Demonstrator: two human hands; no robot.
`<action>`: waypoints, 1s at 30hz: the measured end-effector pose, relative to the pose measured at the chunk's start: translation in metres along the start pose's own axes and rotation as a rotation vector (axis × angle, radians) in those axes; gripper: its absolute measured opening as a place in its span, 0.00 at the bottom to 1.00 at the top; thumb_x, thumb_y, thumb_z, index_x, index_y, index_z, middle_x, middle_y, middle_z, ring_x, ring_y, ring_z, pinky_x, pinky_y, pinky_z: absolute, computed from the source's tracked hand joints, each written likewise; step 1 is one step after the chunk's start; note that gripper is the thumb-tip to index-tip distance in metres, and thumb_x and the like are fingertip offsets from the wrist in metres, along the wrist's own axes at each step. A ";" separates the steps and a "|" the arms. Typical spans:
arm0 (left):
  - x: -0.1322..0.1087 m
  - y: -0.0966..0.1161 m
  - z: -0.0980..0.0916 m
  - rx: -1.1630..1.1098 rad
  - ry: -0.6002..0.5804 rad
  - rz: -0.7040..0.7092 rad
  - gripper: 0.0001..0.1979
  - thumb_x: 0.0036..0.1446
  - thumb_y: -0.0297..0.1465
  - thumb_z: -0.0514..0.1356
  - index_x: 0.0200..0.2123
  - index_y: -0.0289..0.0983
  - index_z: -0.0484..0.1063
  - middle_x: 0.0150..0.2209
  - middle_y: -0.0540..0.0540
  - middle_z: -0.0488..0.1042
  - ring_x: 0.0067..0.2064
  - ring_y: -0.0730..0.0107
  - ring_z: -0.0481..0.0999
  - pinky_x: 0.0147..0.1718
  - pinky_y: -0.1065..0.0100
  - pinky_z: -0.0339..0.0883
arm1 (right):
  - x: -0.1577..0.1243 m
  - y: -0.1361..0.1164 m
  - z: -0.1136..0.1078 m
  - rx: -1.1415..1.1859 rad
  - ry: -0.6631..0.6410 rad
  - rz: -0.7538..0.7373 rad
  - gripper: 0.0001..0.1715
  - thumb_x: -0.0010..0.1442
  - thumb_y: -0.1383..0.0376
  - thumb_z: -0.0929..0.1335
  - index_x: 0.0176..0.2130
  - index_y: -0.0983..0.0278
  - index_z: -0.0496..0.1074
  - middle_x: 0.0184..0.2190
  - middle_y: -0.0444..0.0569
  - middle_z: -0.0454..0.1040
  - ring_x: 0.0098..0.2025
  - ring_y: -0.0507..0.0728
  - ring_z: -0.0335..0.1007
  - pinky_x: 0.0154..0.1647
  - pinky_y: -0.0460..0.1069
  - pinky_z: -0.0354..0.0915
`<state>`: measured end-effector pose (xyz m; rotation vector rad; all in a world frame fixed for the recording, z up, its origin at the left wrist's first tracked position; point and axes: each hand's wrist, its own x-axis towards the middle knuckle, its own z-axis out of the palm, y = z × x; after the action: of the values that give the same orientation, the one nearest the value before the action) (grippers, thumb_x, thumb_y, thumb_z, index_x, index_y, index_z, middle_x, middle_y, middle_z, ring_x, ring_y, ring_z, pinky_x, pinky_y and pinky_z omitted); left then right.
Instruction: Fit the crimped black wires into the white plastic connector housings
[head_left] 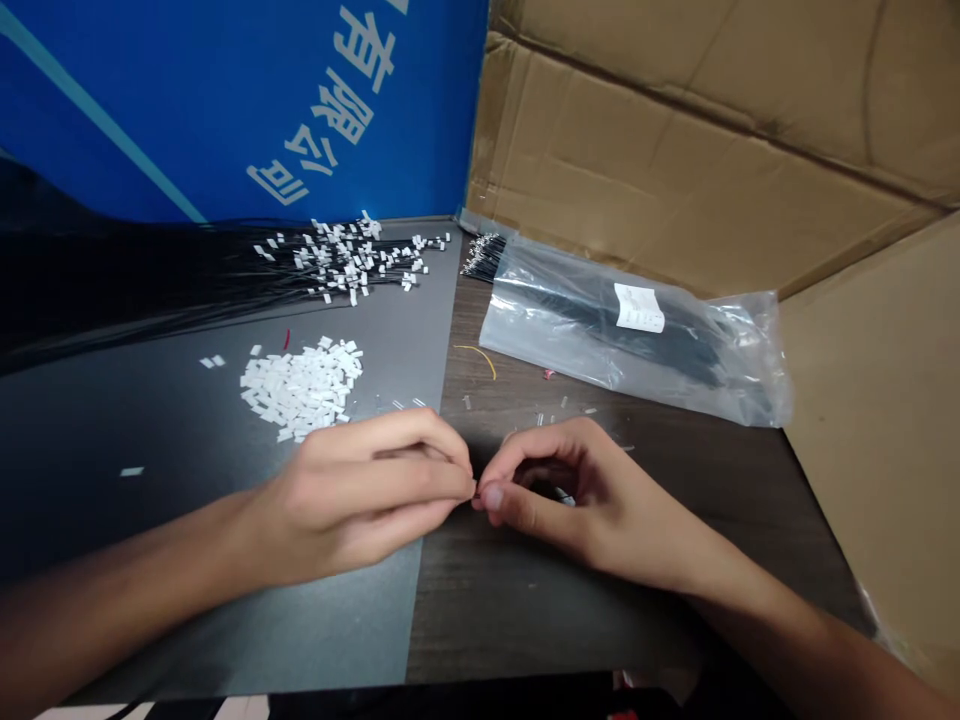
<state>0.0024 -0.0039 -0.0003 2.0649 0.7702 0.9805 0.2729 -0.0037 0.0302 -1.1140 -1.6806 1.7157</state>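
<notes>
My two hands meet fingertip to fingertip above the table. My left hand (375,485) is closed in a pinch, and its fingers hide whatever is between them. My right hand (574,490) pinches thumb against forefinger on what looks like a thin dark wire; only a short bit shows at the tips, and pale, shiny ends peek out under the palm. Left of my hands lies a heap of small white plastic connector housings (300,390). Behind the heap rests a bundle of black wires with white connectors (345,260) on their ends.
A clear plastic bag of black wires (600,310) with a white label lies at the back right, bare metal ends sticking out. Cardboard (675,150) and a blue printed panel (187,100) wall off the back. A yellow wire scrap (480,357) and tiny clear bits are scattered about.
</notes>
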 end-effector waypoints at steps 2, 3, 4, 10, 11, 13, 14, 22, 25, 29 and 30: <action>0.004 -0.002 0.003 -0.084 0.049 0.015 0.14 0.73 0.20 0.70 0.45 0.45 0.94 0.42 0.44 0.91 0.38 0.66 0.90 0.41 0.72 0.85 | 0.000 -0.001 0.001 -0.047 0.058 -0.068 0.14 0.71 0.55 0.85 0.38 0.62 0.91 0.31 0.47 0.87 0.33 0.55 0.76 0.35 0.48 0.73; 0.005 -0.002 0.006 -0.163 0.077 -0.021 0.14 0.72 0.19 0.71 0.45 0.44 0.93 0.42 0.45 0.90 0.38 0.68 0.90 0.41 0.74 0.85 | 0.000 -0.002 0.002 -0.083 0.097 -0.120 0.10 0.71 0.60 0.84 0.38 0.62 0.91 0.31 0.47 0.87 0.32 0.54 0.76 0.35 0.48 0.73; 0.005 -0.001 0.009 -0.256 0.101 -0.083 0.14 0.72 0.19 0.71 0.45 0.43 0.93 0.42 0.46 0.90 0.37 0.70 0.90 0.41 0.75 0.86 | -0.001 -0.003 0.003 -0.121 0.137 -0.179 0.07 0.71 0.64 0.83 0.37 0.61 0.91 0.32 0.46 0.88 0.32 0.54 0.77 0.36 0.48 0.74; -0.003 -0.002 0.022 -0.681 0.132 -0.360 0.08 0.72 0.21 0.75 0.44 0.41 0.92 0.42 0.47 0.90 0.38 0.74 0.91 0.43 0.81 0.85 | -0.003 -0.005 0.010 -0.236 0.231 -0.321 0.09 0.71 0.71 0.78 0.38 0.62 0.90 0.34 0.47 0.90 0.34 0.54 0.85 0.38 0.47 0.77; -0.004 -0.003 0.022 -0.710 0.127 -0.381 0.08 0.73 0.22 0.75 0.44 0.41 0.93 0.42 0.47 0.90 0.39 0.74 0.92 0.43 0.81 0.85 | -0.002 -0.004 0.010 -0.240 0.235 -0.305 0.09 0.71 0.70 0.78 0.38 0.62 0.90 0.34 0.47 0.90 0.33 0.54 0.84 0.37 0.47 0.76; -0.005 -0.006 0.021 -0.739 0.117 -0.410 0.07 0.72 0.23 0.76 0.45 0.41 0.93 0.41 0.46 0.90 0.39 0.73 0.92 0.41 0.82 0.84 | -0.001 -0.003 0.009 -0.242 0.237 -0.275 0.08 0.70 0.70 0.78 0.37 0.62 0.90 0.32 0.46 0.89 0.32 0.53 0.83 0.34 0.46 0.75; -0.005 -0.006 0.020 -0.737 0.116 -0.415 0.07 0.72 0.23 0.76 0.44 0.41 0.93 0.41 0.46 0.90 0.38 0.74 0.91 0.40 0.82 0.84 | -0.001 -0.002 0.009 -0.240 0.234 -0.264 0.08 0.70 0.70 0.78 0.37 0.62 0.90 0.32 0.46 0.89 0.31 0.53 0.82 0.34 0.46 0.74; 0.002 -0.001 0.021 -0.647 0.170 -0.479 0.05 0.62 0.24 0.80 0.40 0.38 0.92 0.36 0.46 0.89 0.35 0.72 0.89 0.37 0.80 0.82 | 0.000 0.002 0.012 -0.236 0.284 -0.296 0.11 0.72 0.69 0.77 0.36 0.61 0.91 0.32 0.47 0.89 0.32 0.54 0.82 0.34 0.46 0.74; 0.004 0.000 0.022 -0.681 0.172 -0.517 0.07 0.60 0.23 0.80 0.39 0.36 0.90 0.33 0.47 0.88 0.34 0.71 0.89 0.36 0.79 0.83 | 0.000 0.004 0.013 -0.229 0.285 -0.329 0.12 0.73 0.69 0.77 0.37 0.61 0.91 0.33 0.47 0.90 0.32 0.54 0.83 0.36 0.47 0.75; 0.004 0.001 0.020 -0.703 0.165 -0.543 0.06 0.61 0.22 0.81 0.38 0.36 0.90 0.34 0.46 0.89 0.35 0.73 0.89 0.38 0.81 0.82 | 0.000 0.007 0.014 -0.239 0.252 -0.359 0.11 0.74 0.70 0.78 0.38 0.60 0.91 0.34 0.47 0.90 0.34 0.56 0.86 0.37 0.48 0.76; 0.004 0.002 0.019 -0.713 0.158 -0.553 0.06 0.61 0.22 0.81 0.38 0.36 0.90 0.34 0.47 0.89 0.35 0.74 0.89 0.38 0.81 0.81 | 0.001 0.008 0.014 -0.245 0.251 -0.362 0.11 0.74 0.70 0.78 0.39 0.60 0.91 0.33 0.47 0.90 0.35 0.56 0.87 0.37 0.49 0.76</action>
<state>0.0209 -0.0081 -0.0061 1.0938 0.8495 0.9212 0.2627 -0.0121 0.0213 -1.0042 -1.8282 1.1244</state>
